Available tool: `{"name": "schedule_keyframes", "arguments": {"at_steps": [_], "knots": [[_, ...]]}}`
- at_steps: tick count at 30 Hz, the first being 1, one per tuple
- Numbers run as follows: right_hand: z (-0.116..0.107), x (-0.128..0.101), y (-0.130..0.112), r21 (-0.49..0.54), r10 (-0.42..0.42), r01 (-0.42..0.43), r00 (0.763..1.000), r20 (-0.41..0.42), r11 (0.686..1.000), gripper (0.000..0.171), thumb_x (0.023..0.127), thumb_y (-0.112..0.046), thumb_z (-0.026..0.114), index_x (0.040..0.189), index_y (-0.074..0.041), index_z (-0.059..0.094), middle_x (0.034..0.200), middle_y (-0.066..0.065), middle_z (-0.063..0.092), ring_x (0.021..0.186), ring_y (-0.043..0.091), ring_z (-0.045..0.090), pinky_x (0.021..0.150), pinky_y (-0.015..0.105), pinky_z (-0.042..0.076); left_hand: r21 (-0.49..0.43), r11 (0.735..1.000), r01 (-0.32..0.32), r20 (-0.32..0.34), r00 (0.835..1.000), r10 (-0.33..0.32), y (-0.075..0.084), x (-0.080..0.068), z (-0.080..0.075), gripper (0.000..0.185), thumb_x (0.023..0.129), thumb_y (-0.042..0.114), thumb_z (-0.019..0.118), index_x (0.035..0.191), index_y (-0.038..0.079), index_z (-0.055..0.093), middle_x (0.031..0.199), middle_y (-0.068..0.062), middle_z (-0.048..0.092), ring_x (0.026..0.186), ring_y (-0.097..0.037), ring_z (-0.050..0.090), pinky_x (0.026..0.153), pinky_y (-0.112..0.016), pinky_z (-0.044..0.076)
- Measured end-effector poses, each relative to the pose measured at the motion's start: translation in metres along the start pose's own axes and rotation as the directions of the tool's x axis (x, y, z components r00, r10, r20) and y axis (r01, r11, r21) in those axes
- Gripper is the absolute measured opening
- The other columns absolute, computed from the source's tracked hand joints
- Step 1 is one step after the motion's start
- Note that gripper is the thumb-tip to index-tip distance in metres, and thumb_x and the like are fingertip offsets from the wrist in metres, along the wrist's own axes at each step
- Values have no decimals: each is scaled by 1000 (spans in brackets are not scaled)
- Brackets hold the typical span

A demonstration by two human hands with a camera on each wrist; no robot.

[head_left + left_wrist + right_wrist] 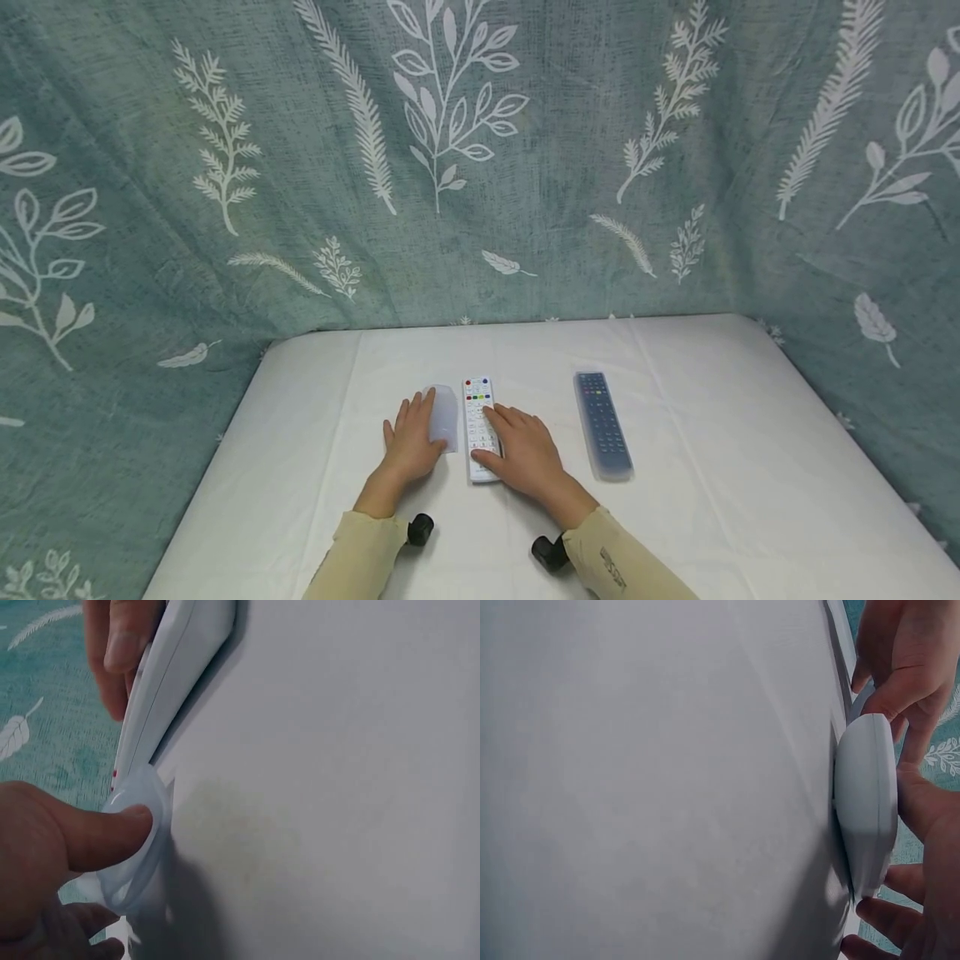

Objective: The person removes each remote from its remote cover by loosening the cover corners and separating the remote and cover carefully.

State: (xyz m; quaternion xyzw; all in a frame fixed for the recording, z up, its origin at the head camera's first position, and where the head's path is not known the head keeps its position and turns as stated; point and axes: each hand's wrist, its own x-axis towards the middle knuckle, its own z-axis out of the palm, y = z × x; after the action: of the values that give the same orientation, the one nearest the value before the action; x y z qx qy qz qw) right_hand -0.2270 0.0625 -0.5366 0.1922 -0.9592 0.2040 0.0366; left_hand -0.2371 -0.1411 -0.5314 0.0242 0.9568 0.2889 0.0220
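Table [675, 533], white: our left hand [411, 442] pinches clear sleeve [444, 417]; right hand [525, 454] grips white remote [477, 408] just beside it. Dark remote [602, 423], sleeved, lies apart at right. Leaf-print cloth [150, 208] behind.

Two remotes [480, 427] [602, 423], one clear sleeve [443, 417]

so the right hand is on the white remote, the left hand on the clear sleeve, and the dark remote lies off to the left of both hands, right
Not quite. In the head view the dark remote lies to the right of both hands, not the left. The rest holds: the right hand rests on the white remote, and the left hand is on the clear sleeve.
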Motion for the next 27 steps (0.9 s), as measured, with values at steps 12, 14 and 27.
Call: {"name": "schedule_keyframes", "arguments": {"at_steps": [12, 14, 27], "knots": [[-1, 9, -3, -71, 28, -28, 1000, 3, 997, 72, 92, -54, 63, 149, -13, 47, 150, 11, 52, 136, 35, 49, 113, 53, 39, -21, 1000, 16, 46, 999, -15, -1, 6, -9, 83, 89, 13, 71, 158, 9, 25, 164, -22, 22, 152, -44, 20, 114, -78, 3], [-1, 8, -3, -75, 33, -33, 999, 2, 997, 71, 92, -54, 62, 149, -14, 47, 149, 11, 53, 136, 35, 49, 113, 52, 39, -23, 1000, 9, 49, 999, -8, -2, 6, -8, 83, 89, 14, 71, 158, 9, 25, 164, -23, 21, 152, -44, 19, 114, -78, 2], [6, 6, -2, -63, 49, -49, 999, 0, 997, 70, 93, -53, 61, 150, -15, 46, 148, 10, 54, 137, 35, 48, 115, 52, 37, -69, 997, -17, 35, 999, 20, -7, 2, -4, 92, 82, 13, 69, 159, 8, 19, 164, -29, 16, 152, -46, 16, 113, -80, -1]]}}
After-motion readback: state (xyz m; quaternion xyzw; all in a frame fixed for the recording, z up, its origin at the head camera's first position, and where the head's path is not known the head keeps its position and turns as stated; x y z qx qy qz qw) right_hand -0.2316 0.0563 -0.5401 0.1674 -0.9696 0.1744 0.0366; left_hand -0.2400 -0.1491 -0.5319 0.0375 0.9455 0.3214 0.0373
